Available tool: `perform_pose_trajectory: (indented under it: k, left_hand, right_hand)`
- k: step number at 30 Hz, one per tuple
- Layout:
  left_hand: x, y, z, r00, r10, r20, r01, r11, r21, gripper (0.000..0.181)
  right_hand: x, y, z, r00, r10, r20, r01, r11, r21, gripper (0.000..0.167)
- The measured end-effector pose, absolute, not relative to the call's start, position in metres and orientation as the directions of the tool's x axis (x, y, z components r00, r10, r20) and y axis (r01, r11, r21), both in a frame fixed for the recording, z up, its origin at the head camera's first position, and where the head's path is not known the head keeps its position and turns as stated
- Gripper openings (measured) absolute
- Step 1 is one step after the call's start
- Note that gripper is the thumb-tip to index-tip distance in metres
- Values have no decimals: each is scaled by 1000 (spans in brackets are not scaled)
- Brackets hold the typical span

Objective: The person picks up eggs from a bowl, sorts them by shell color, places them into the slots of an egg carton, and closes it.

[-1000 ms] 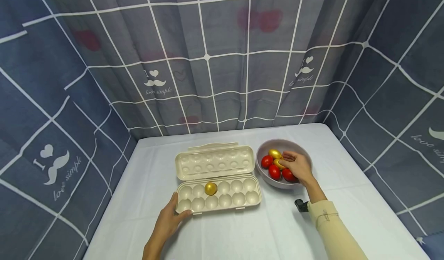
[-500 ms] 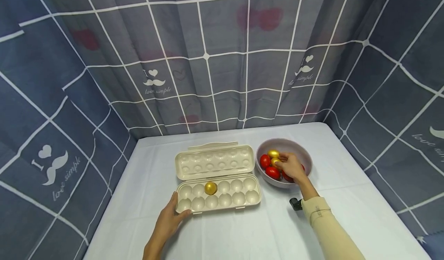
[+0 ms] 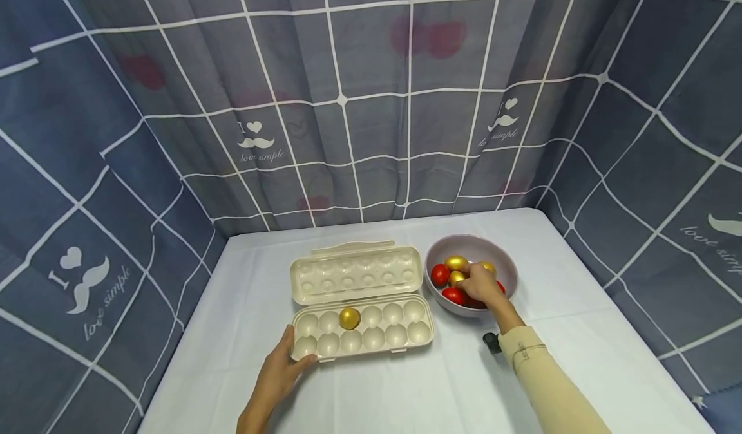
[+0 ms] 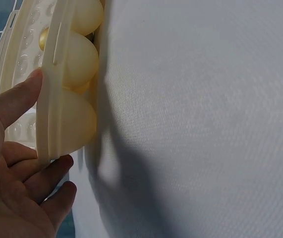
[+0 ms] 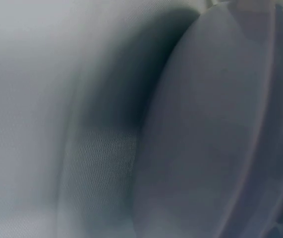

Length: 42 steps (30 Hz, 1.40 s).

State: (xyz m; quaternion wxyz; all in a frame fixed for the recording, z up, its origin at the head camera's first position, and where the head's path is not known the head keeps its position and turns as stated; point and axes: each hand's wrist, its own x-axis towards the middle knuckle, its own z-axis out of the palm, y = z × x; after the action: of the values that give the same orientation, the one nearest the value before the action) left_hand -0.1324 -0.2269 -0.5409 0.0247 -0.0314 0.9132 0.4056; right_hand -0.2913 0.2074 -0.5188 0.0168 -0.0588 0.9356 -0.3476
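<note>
In the head view my left hand [image 3: 277, 371] grips the left end of an open cream egg carton [image 3: 371, 349]. The left wrist view shows the thumb over the carton's rim [image 4: 49, 114] and fingers around its outer side. One gold egg [image 3: 350, 319] sits in a back-row cup. My right hand [image 3: 482, 286] reaches into a mauve bowl [image 3: 505, 260], pinching a second gold egg [image 3: 456, 279] between thumb and fingers, partly hidden. Around it lie red eggs [image 3: 440, 274] and other gold eggs [image 3: 456, 263]. The right wrist view shows the bowl's outer wall [image 5: 200, 124], not the hand.
The carton's lid [image 3: 356, 273] lies folded back behind the cups, close to the bowl's left side. A white cloth [image 3: 371, 402] covers the table. Dark checked curtains [image 3: 371, 131] stand at the back and both sides. A small black device [image 3: 491, 342] is at my right wrist.
My right hand has moved left and lower inside the bowl, and its fingers have closed around a gold egg. Eggs there have shifted; another gold one shows behind the hand. The left hand stays put.
</note>
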Motion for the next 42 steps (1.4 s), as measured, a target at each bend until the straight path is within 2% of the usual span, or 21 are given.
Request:
perform_pose_trajectory:
  k: [16,23,33,42]
  left_hand:
    - [-134,-227,-545,-997,-42,-67,-78,653,754,100]
    - [-134,-228,-544,-997,-48,-54,-72,667,741,101]
    - [-133,-228,-545,-996,-63,-63,-89,685,723,100]
    - [-132,-228,-542,-996,-67,-50,-83,687,722,101]
  right_hand:
    - [-290,212,-521,-998,-63,17,-58,730,-681,39]
    - [-288,212,-520,-998,-12,61,-50,724,-688,38]
    - [-284,212,-520,-990,97,107,-25,615,-788,34]
    - [-282,211,-518,-975,140,170,-80,495,-865,30]
